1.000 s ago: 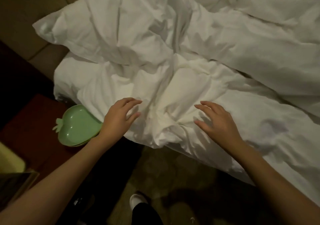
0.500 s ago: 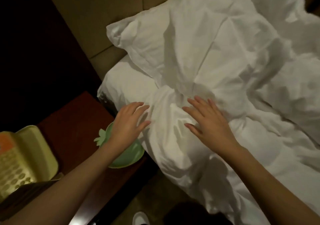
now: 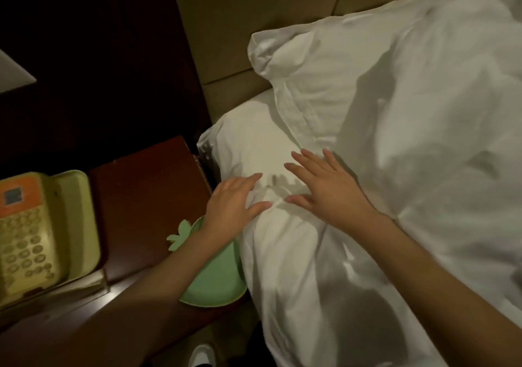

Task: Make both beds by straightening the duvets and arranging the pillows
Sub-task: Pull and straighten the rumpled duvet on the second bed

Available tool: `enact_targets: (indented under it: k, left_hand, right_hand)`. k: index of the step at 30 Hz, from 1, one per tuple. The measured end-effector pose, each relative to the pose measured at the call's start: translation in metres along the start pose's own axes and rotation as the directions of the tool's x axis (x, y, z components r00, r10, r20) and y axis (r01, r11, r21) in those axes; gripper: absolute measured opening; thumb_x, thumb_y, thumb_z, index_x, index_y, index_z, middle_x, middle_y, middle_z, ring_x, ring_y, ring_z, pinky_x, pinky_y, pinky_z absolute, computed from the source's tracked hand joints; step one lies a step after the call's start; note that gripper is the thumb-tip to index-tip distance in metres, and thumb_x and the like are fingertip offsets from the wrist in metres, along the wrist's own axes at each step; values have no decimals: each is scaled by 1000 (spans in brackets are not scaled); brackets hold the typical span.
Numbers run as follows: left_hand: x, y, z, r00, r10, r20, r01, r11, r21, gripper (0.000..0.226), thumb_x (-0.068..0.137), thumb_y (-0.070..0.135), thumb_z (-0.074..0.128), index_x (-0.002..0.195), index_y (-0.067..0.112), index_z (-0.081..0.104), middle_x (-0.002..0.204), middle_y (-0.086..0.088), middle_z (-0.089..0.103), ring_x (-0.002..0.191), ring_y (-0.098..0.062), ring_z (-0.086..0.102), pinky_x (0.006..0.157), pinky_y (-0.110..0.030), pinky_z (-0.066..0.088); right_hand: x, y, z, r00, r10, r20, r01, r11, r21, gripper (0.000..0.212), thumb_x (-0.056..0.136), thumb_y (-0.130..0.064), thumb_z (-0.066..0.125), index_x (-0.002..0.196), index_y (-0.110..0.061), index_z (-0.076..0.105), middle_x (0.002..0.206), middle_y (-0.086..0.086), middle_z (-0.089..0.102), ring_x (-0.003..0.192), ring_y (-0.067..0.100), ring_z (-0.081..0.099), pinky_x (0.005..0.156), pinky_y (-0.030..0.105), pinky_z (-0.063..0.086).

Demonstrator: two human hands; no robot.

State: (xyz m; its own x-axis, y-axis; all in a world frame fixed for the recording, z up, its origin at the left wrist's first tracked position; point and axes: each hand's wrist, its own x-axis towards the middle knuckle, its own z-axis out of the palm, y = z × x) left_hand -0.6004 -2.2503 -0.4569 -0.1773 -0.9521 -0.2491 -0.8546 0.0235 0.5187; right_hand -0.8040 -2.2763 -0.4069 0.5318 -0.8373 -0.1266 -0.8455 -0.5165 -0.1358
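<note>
Both bare forearms reaching forward from bottom edge, palms down. Left hand [image 3: 232, 200] flat, fingers straight and slightly spread, gripping nothing, at near-left corner of crumpled white fabric duvet [image 3: 296, 253], above pale green leaf-shaped plastic dish [image 3: 217, 279]. Right hand [image 3: 324, 190] just beside it, fingers splayed and straight, gripping nothing, over same duvet fold; contact unclear. Rumpled white pillow [image 3: 353, 84] further up, against beige padded headboard [image 3: 254, 13]. Dark red-brown wooden nightstand [image 3: 141, 197] left of bed, carrying dish and cream push-button telephone [image 3: 31, 239].
</note>
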Motion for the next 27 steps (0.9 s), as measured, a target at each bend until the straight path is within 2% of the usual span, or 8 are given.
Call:
enact_targets:
  k: [5,9,11,14,16,19,23,27]
  left_hand:
    - [7,15,-1,988,-149,37,153,973,-171,54,85,40,67,134,30,48,119,3,63,112,-19,57,88,-28,41]
    - [5,29,-22,975,-197,-103,168,956,-239,45,85,30,69,126,31,51,99,8,61,98,-18,60,80,-29,42]
    - [5,41,-40,959,-202,-198,149,956,-254,41,84,30,70,120,29,51,93,12,59,90,-15,59,74,-29,41]
    - [13,57,-72,923,-193,-332,119,966,-232,35,84,32,69,113,27,50,91,14,58,83,-10,55,71,-30,43]
    - [21,61,-95,888,-220,-403,140,966,-219,33,85,35,67,112,28,49,93,14,58,83,-10,53,69,-30,40]
    - [27,57,-130,822,-285,-493,193,954,-230,31,86,36,65,111,27,49,93,12,60,85,-11,55,67,-29,31]
    - [25,47,-168,753,-306,-582,243,952,-187,30,90,32,62,115,23,50,98,7,63,93,-16,57,73,-28,26]
    - [23,34,-192,691,-308,-654,275,949,-156,29,92,32,59,117,20,49,100,2,63,92,-18,57,71,-27,23]
  right_hand:
    - [1,32,5,975,30,220,-48,996,75,106,63,-89,11,147,-27,30,155,-7,27,144,7,17,116,34,-9]
    - [9,38,-5,959,64,276,-140,955,263,76,78,-74,43,142,-33,35,139,-7,50,133,4,35,114,24,-2]
    - [12,42,-15,953,100,286,-199,919,341,67,80,-66,51,136,-29,45,126,-1,59,123,10,45,103,19,19]
    - [17,44,-33,961,122,249,-228,860,457,58,73,-71,46,106,-25,59,90,4,67,82,17,59,65,18,37]
    - [24,43,-48,976,111,187,-194,835,516,54,70,-70,43,95,-24,55,74,1,64,67,15,58,59,14,39]
    - [39,39,-75,984,95,149,-163,819,550,55,75,-62,49,111,-21,56,78,-9,60,67,2,53,60,6,39]
    - [67,26,-101,993,95,72,-115,927,358,64,80,-65,47,128,-24,49,106,-1,65,95,20,61,70,25,38]
    - [100,10,-109,977,190,-95,-182,979,88,66,78,-73,39,116,-20,50,97,1,66,91,24,63,68,29,35]
